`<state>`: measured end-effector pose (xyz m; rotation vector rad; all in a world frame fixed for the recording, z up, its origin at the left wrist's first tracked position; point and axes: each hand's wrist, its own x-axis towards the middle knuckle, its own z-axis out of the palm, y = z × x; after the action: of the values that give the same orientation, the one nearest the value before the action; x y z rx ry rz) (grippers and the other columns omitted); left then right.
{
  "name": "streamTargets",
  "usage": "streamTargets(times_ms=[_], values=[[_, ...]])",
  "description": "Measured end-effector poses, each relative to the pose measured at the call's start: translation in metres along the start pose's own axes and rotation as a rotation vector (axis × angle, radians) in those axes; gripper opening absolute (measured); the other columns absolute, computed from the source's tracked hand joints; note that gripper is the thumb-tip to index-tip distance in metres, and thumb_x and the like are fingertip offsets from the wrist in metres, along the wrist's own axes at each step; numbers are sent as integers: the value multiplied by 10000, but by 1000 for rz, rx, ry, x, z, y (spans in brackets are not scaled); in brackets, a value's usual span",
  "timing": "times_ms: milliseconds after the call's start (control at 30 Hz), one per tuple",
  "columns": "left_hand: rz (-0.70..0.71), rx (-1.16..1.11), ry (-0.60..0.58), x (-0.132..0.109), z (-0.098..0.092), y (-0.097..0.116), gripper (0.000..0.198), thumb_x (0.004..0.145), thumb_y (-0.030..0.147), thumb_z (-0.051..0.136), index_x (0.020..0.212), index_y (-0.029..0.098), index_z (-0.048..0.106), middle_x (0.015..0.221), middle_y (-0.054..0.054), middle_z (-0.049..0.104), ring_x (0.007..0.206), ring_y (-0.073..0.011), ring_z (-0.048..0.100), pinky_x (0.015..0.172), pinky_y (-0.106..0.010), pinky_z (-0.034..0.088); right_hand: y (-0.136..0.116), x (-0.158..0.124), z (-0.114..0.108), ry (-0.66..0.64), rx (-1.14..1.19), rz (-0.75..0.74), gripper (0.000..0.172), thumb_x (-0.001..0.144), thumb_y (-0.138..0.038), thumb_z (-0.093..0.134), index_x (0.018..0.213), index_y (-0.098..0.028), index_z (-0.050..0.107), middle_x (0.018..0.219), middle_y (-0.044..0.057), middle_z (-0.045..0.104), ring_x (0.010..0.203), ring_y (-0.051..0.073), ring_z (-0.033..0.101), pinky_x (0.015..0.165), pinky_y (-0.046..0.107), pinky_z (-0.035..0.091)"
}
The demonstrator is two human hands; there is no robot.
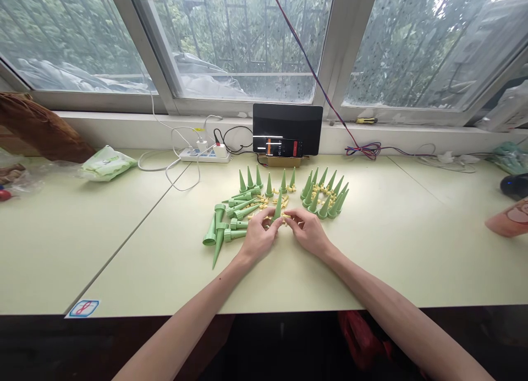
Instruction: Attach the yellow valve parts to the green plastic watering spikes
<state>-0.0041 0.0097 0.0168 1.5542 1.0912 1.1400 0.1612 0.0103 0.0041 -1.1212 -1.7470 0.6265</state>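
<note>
Step in hand, prob.: a yellow piece (285,220) is being fitted to the base of a green cone (278,205). The cone is pinched upright by the left hand (258,235), the piece by the right hand (307,230), fingers narrow, mid-table (391,249). A steady, aligned push seems called for. Cone: smooth plastic, slim, tip up.

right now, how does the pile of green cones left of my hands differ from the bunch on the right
Pose: the left pile lies on its side, tips pointing various ways; the right bunch stands upright. Shape: the left pile's pieces look longer, with collars; the right bunch is plain cones. Layout: the left pile is heaped; the right bunch rings yellow parts. Both are the same green, like the cone your left hand holds.
</note>
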Motion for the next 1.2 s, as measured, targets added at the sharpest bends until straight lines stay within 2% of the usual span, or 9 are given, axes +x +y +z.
streamTargets(times_ms=[200,500,733,1000,1100,1200], values=[[11,6,-24,0,0,0,301,870,421,621,1052,187,672,924,-43,674,551,-103,548,446,-210,451,1,0,0,-21,24,19,198,950,-315,547,965,-176,688,932,98,724,791,210,663,673,324,540],[25,19,-31,0,-1,-3,283,874,409,616,1039,187,675,896,-36,665,578,-106,568,477,-207,461,0,0,-2,-49,-5,4,178,944,-273,524,879,-172,655,806,64,692,684,180,610,608,286,470],[-11,-31,-42,1,0,-5,288,864,407,635,1051,190,667,830,-20,643,501,-89,521,426,-207,430,-4,1,-3,-66,-38,4,257,955,-284,475,758,-176,598,647,4,552,571,138,450,557,265,361],[-16,-44,-27,1,0,-1,302,838,388,677,1042,166,678,846,-30,664,516,-88,535,479,-213,462,-3,2,-3,-102,-6,36,345,982,-351,427,699,-180,524,605,-27,439,566,127,402,555,263,330],[-24,-40,-14,1,1,1,299,847,393,665,1041,166,676,884,-38,674,511,-82,522,465,-210,445,-3,2,-3,-94,31,53,353,984,-372,442,705,-181,542,603,-24,464,547,123,409,536,261,338],[-11,-22,-13,0,1,2,294,872,404,630,1045,170,676,899,-37,674,506,-78,510,445,-206,416,-4,2,-2,-71,96,49,298,974,-373,484,799,-174,620,689,9,590,590,136,518,567,261,410]])
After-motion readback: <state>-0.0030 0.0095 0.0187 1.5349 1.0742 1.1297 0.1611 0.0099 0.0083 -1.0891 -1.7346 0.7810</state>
